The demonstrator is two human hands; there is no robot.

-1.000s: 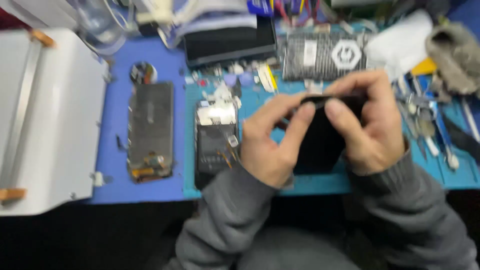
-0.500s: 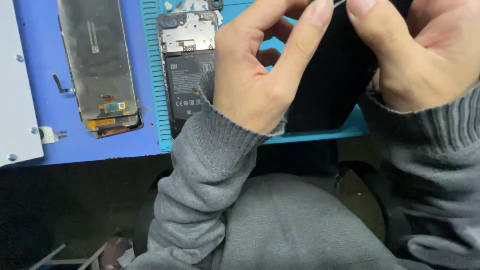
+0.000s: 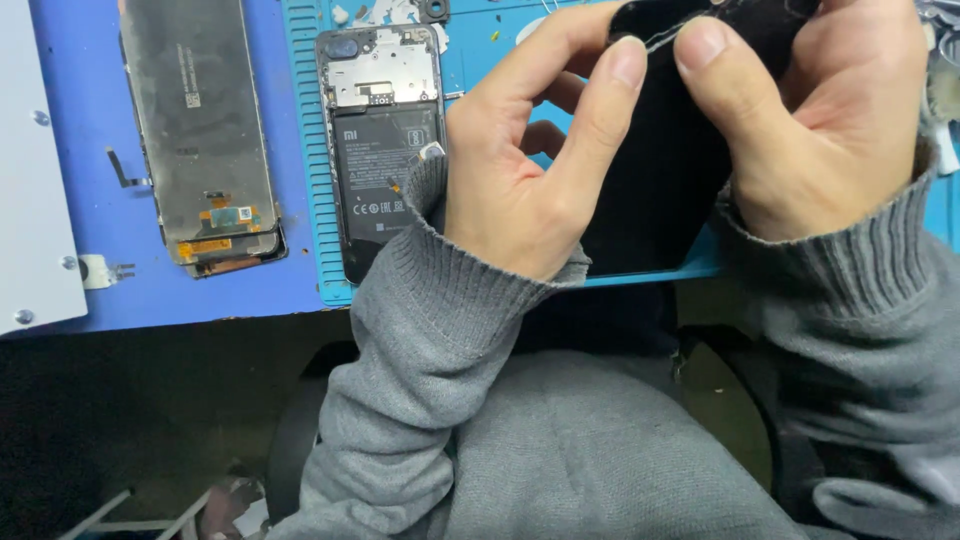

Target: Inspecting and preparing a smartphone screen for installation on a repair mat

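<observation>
Both hands hold a black phone back cover (image 3: 660, 190) upright over the teal work mat (image 3: 305, 150). My left hand (image 3: 530, 160) grips its left edge, with the index fingertip at the top rim. My right hand (image 3: 800, 120) grips the right side, its thumb pressing the top edge beside a thin pale strip. Just left of my left wrist lies an opened phone body (image 3: 380, 140), its battery and metal shield exposed. Both forearms wear grey knit sleeves.
A detached display panel (image 3: 200, 130) with an orange flex cable lies face down on the blue mat (image 3: 140, 290) at the left. A white machine edge (image 3: 35, 200) stands at the far left. Small screws and scraps dot the mat's top. My lap and a dark floor fill the lower view.
The view has dropped and drawn closer over the second, cutting off the far bench. My hands keep their hold on the black cover, and the thumbs have shifted along its top edge.
</observation>
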